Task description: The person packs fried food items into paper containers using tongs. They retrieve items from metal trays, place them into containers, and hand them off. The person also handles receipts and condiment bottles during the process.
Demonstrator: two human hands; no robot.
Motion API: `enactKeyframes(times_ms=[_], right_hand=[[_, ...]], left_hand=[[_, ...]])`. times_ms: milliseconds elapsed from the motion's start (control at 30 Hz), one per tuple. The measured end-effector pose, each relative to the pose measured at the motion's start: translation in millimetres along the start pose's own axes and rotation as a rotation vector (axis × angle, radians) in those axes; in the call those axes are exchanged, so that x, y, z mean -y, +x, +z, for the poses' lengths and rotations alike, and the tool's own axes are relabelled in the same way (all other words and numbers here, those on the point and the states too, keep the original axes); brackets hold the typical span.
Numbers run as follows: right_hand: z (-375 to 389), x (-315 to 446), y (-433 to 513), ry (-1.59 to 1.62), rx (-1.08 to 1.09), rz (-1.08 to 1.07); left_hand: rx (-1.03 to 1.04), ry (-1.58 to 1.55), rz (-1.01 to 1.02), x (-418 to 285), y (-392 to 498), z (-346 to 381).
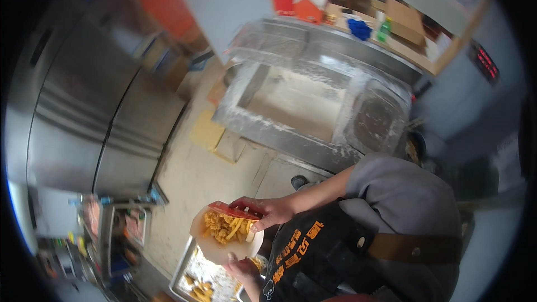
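Observation:
A paper takeaway box with its flaps up holds fried chicken pieces and French fries. My right hand grips its red side wall, the thumb over the rim near the fries. At the box's lower flap is my left hand, its thumb against the paper; its other fingers are mostly hidden beneath. Partly under the box lies a metal tray with fried pieces on its light, crumb-strewn surface.
In front stands a steel breading station with a flour-filled basin. Steel refrigerator doors rise at left. A metal rack holds trays of raw meat. Beyond the station, a ledge bears takeaway boxes, a blue cloth and a green bottle.

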State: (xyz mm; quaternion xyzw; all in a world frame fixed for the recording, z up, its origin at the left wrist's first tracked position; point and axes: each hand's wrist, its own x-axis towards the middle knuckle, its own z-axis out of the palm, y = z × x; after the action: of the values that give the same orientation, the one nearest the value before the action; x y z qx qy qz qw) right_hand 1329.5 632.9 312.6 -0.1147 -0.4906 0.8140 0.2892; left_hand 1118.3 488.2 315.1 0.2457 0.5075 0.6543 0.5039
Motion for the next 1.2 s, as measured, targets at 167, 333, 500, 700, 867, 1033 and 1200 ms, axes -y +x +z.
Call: enactKeyframes(times_ms=[167,333,500,700,867,1033,1200], right_hand=[[63.0,76.0,-40.5,-0.126,-0.208,-0.042],[110.4,123.5,-11.6,-0.245,-0.272,0.04],[184.1,109.6,75.3,-0.369,0.009,0.075],[385.5,27.8,119.0,-0.421,0.454,0.392],[488.8,-23.1,194.2,-0.34,0.763,0.579],[556.3,-89.7,199.0,-0.229,0.852,0.554],[630.1,-124.8,173.8,-0.513,0.969,0.62]], left_hand=[[0.299,0.321,-0.04,-40.7,-2.7,4.0],[0.391,0.694,-0.198,-112.4,1.4,-1.2],[-0.071,0.475,0.056,-255.8,-75.8,-45.3],[-0.562,0.437,-0.088,-332.8,-272.6,-192.5],[-1.046,0.198,0.006,-333.1,-361.8,-240.9],[-1.58,0.033,0.052,-307.2,-483.9,-260.7],[-1.921,-0.242,0.171,-269.8,-597.7,-285.1]])
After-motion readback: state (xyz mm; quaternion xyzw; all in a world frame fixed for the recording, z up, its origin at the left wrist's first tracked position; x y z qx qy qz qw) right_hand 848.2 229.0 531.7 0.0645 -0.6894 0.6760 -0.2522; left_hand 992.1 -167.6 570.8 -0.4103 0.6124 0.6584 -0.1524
